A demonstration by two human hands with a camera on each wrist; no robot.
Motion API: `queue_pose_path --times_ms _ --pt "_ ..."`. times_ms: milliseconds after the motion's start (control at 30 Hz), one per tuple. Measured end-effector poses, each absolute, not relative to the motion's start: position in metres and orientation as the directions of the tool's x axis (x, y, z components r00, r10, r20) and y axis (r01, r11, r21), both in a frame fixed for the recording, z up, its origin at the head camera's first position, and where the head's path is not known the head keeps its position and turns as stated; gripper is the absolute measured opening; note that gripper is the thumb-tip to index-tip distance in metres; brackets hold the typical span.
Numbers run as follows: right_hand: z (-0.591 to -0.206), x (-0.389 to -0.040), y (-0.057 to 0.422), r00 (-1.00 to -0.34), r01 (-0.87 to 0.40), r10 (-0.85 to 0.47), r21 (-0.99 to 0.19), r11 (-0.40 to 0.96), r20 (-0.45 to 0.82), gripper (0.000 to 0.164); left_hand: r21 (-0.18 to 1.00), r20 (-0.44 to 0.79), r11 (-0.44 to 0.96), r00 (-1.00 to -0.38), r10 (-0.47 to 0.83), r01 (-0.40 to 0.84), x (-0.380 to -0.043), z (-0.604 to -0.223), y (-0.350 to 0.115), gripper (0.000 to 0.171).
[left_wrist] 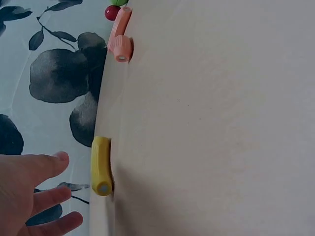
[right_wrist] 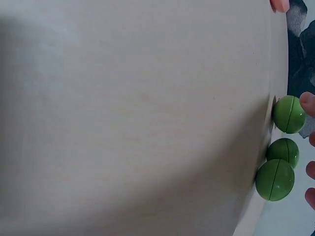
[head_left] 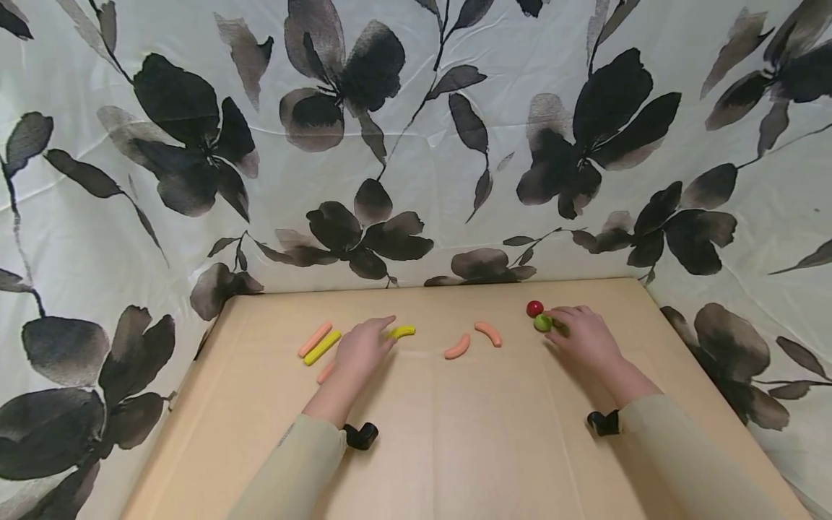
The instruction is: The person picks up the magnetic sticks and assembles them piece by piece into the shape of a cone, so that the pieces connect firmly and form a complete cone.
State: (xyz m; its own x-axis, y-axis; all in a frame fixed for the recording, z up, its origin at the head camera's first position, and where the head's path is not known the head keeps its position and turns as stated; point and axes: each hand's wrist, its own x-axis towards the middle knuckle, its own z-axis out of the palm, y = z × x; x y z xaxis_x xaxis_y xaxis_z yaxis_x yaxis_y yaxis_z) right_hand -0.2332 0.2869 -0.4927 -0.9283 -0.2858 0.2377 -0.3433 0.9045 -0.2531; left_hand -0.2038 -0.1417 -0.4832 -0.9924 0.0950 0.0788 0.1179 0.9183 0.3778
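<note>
My left hand (head_left: 364, 350) is over the left part of the table, beside a curved yellow toy piece (head_left: 402, 331). In the left wrist view, its fingers are spread and apart from the yellow piece (left_wrist: 102, 166), whose end has a small grey disc. My right hand (head_left: 588, 336) reaches to the green balls (head_left: 542, 323) at the back right. One fingertip overlaps the edge of a seamed green ball (right_wrist: 289, 114) in the right wrist view; whether it touches cannot be told. Two more green balls (right_wrist: 274, 180) sit close together there. A red ball (head_left: 534, 308) lies just behind.
Two curved pink pieces (head_left: 458, 347) lie mid-table. Left of my left hand are a straight pink piece (head_left: 315, 339), a straight yellow piece (head_left: 322, 348) and a partly hidden pink piece (head_left: 326, 372). Floral cloth (head_left: 455, 180) hangs around the wooden table (head_left: 494, 433).
</note>
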Motion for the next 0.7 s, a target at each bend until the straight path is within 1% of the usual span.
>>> queue_pose_path --times_ms 100,333,467,700 --pt "-0.493 -0.238 0.286 -0.925 -0.359 -0.311 -0.235 0.903 0.220 0.041 0.393 0.040 0.916 -0.997 0.071 0.081 -0.212 -0.487 -0.140 0.049" --pt "-0.496 -0.247 0.283 -0.922 -0.380 -0.357 -0.183 0.907 0.147 0.042 0.414 -0.045 0.910 -0.997 0.057 0.033 -0.225 -0.496 -0.134 0.047" --pt "-0.498 -0.250 0.282 -0.919 -0.391 -0.375 -0.155 0.907 0.124 0.041 0.391 -0.044 0.920 -0.997 0.063 0.041 -0.228 -0.501 -0.130 0.045" --pt "-0.497 -0.254 0.283 -0.912 -0.404 -0.391 -0.110 0.908 0.121 0.038 0.380 -0.034 0.924 -0.997 0.064 0.047 -0.232 -0.504 -0.123 0.038"
